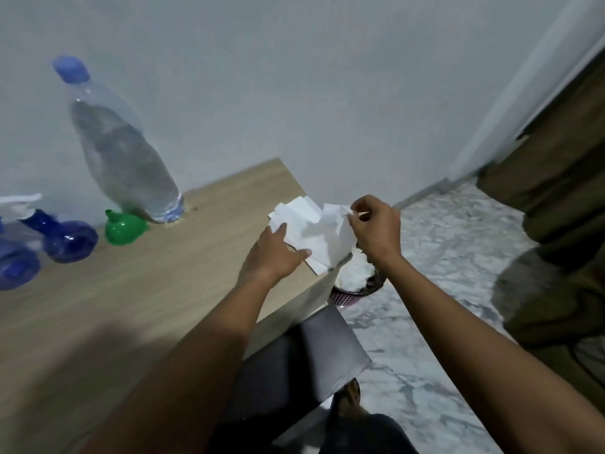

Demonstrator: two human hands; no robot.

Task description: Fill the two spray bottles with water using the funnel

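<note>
The left hand rests flat on a stack of white paper tissues at the counter's two o'clock corner. Its grip is spread, with the fingers straight on the paper. The right hand, at three o'clock of the stack, has its grip pinched on a loose white tissue sheet, thumb and fingertips closed on its upper edge.

On the light wooden counter, well apart from both hands, the task's things sit toward nine o'clock. A green plastic funnel lies wide mouth down just beside the foot of a tall clear plastic water bottle with a blue cap. At nine o'clock of the funnel are the blue translucent plastic spray bottles, the second spray bottle cut by the frame edge. Both are too blurred to tell how full they are.

Below the counter corner, at five o'clock of the stack, a dark red mesh waste basket holds crumpled white paper on the marble-patterned floor.
</note>
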